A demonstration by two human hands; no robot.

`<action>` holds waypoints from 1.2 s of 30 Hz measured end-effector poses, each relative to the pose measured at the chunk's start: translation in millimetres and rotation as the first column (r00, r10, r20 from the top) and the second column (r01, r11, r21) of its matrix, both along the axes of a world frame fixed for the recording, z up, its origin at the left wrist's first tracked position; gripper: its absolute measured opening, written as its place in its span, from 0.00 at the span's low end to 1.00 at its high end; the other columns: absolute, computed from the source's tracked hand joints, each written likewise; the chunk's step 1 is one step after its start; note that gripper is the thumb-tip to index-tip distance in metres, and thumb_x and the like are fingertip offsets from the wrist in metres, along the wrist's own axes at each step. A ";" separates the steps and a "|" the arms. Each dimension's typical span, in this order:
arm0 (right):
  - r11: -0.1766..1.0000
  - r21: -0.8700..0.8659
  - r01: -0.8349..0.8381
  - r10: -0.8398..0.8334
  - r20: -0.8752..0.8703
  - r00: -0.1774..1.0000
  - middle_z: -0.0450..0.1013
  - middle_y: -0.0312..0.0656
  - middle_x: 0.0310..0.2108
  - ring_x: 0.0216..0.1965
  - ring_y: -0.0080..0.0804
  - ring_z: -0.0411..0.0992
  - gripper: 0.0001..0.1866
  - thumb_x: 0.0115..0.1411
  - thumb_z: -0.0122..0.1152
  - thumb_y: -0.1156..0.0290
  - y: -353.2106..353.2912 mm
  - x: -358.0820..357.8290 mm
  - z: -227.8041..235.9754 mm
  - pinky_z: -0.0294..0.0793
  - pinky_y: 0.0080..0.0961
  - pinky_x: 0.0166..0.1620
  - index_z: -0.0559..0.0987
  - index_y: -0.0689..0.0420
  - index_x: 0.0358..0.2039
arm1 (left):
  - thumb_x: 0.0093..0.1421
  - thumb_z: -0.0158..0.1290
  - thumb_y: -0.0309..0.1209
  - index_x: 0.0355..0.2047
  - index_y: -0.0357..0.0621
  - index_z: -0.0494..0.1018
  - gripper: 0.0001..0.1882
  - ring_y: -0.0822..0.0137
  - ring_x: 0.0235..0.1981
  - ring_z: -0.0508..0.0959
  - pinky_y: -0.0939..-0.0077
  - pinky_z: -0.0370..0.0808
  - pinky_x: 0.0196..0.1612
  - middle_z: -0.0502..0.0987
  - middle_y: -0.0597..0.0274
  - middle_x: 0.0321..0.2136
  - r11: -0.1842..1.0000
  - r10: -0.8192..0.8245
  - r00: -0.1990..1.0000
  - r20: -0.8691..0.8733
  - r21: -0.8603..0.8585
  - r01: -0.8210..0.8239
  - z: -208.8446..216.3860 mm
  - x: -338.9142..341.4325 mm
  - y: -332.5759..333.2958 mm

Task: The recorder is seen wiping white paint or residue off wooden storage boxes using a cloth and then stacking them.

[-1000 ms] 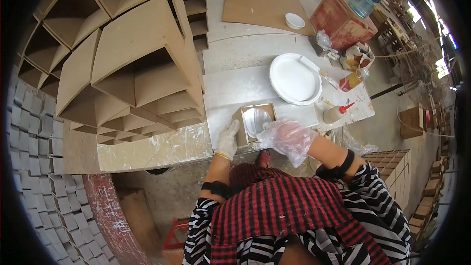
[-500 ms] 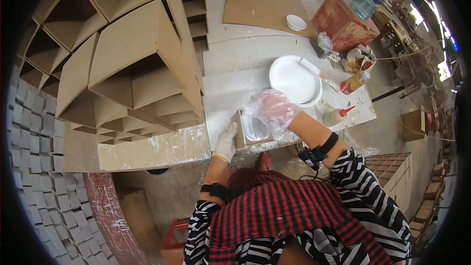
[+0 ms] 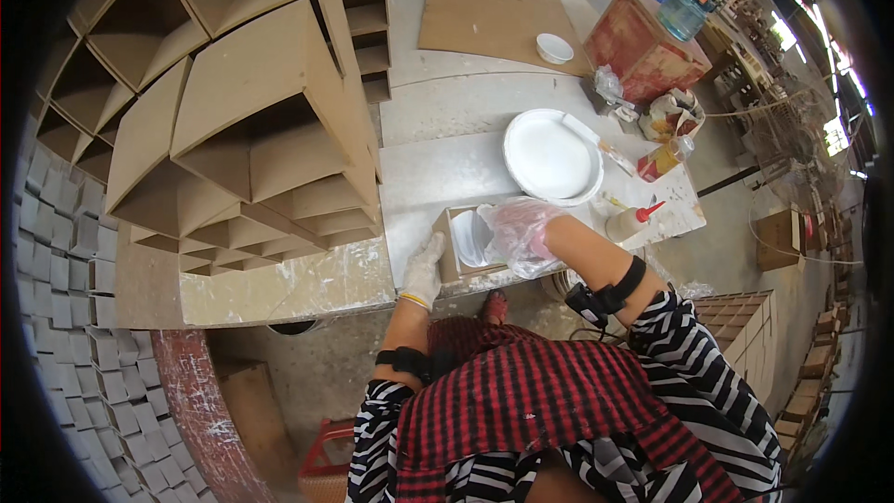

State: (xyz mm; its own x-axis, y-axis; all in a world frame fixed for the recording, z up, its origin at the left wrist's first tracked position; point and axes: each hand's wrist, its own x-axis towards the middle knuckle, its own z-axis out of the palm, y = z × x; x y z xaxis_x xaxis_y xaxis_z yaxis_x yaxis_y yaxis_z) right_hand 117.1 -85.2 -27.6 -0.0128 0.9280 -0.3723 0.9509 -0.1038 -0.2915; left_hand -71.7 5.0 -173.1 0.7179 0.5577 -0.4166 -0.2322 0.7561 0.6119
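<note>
Two-handed work at a small open wooden box (image 3: 448,252), which sits at the near edge of a paint-flecked desk (image 3: 419,186); for directions, the box is the centre of the dial and twelve points away from the person. Left hand (image 3: 424,270), in a pale glove, at eight o'clock: the fingers lie against the outer left wall; from where I stand, I cannot tell whether they grip it. Right hand (image 3: 528,235), under clear crinkled plastic, at three o'clock, over the box's right side; the film hides the fingers, so I cannot tell whether they are closed or what they hold. The visible interior of the box is white. Between one and two o'clock, a round basin (image 3: 553,160) of white contents, with a brush (image 3: 615,156) lying across its rim. At three o'clock, beyond the right hand, a squeeze bottle (image 3: 626,225) with a red nozzle. At one o'clock, a white bowl (image 3: 555,48) on a brown board (image 3: 494,14). At ten o'clock, large stacked wooden compartments (image 3: 247,84).
</note>
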 end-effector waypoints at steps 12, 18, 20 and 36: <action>0.946 -0.300 -0.125 0.167 0.120 0.979 0.75 0.46 0.27 0.31 0.40 0.76 0.13 0.45 0.61 0.69 24.5 -36.1 16.6 0.75 0.29 0.33 0.77 0.59 0.33 | 0.61 0.54 0.35 0.59 0.31 0.59 0.30 0.67 0.53 0.69 0.74 0.63 0.58 0.69 0.57 0.52 1.000 0.012 0.996 0.088 -0.011 -0.011 -7.9 -2.3 3.4; 0.900 -0.365 -0.238 0.299 0.118 0.947 0.75 0.46 0.26 0.31 0.42 0.75 0.15 0.48 0.58 0.69 7.0 -46.7 37.6 0.75 0.30 0.33 0.76 0.58 0.38 | 0.62 0.53 0.35 0.56 0.33 0.63 0.26 0.68 0.52 0.70 0.74 0.65 0.57 0.70 0.58 0.52 0.991 -0.045 0.998 0.046 -0.125 0.050 11.3 -5.6 4.0; 0.888 -0.378 -0.261 0.328 0.126 0.936 0.75 0.46 0.26 0.31 0.43 0.75 0.16 0.49 0.57 0.69 2.2 -47.6 41.7 0.75 0.31 0.33 0.75 0.58 0.40 | 0.62 0.52 0.36 0.56 0.33 0.63 0.26 0.67 0.52 0.70 0.74 0.65 0.57 0.70 0.59 0.52 0.997 -0.040 0.997 0.067 -0.070 0.045 6.0 -3.8 3.7; 0.890 -0.430 -0.154 0.328 0.367 0.871 0.75 0.48 0.27 0.32 0.47 0.75 0.21 0.49 0.59 0.67 6.9 -0.1 55.0 0.74 0.34 0.34 0.75 0.55 0.46 | 0.61 0.54 0.36 0.57 0.32 0.61 0.29 0.68 0.52 0.68 0.74 0.64 0.56 0.70 0.57 0.51 1.000 0.000 0.997 0.078 0.018 -0.002 -13.6 -3.5 3.4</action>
State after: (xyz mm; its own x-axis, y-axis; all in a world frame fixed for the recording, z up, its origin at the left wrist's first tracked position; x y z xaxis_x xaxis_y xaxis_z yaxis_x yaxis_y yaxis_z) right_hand 117.0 -78.3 27.4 0.0203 0.7031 -0.7108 0.9800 0.1266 0.1532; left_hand -75.2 8.4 -186.7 0.7473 0.5652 -0.3493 -0.2807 0.7450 0.6051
